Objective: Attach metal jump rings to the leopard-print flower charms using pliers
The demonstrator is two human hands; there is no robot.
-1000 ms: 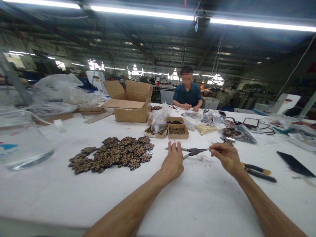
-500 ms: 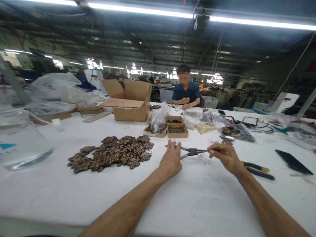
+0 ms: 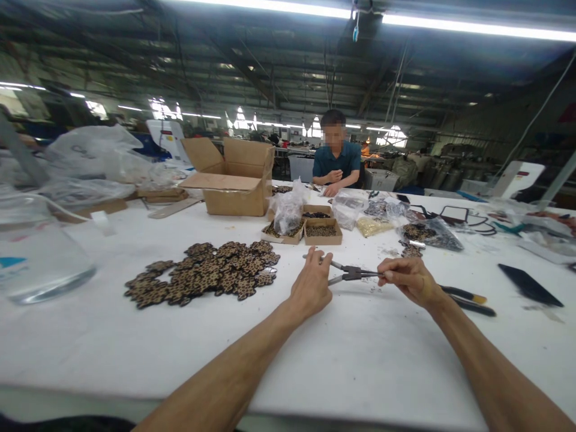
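My left hand (image 3: 311, 284) is wrapped round the handles of long-nosed pliers (image 3: 353, 273), whose jaws point right. At the tips of the jaws, my right hand (image 3: 408, 279) is pinched, and what lies between its fingers is too small to make out. Tiny shiny pieces (image 3: 373, 287) are scattered on the white table (image 3: 315, 360) beneath the pliers. Left of my hands lies a heap of leopard-print cut-outs (image 3: 202, 273). Beyond my left hand sits a small box of metal bits (image 3: 322, 231).
Yellow-and-black pliers (image 3: 468, 300) lie by my right wrist, with a dark flat object (image 3: 530, 284) farther right. An open cardboard box (image 3: 238, 189) and plastic bags (image 3: 288, 207) stand behind. A person (image 3: 336, 157) sits across the table. A clear container (image 3: 40, 258) is at left.
The whole view has shifted slightly, with the table's things a little higher in the picture. Both hands keep nearly the same hold at the pliers.
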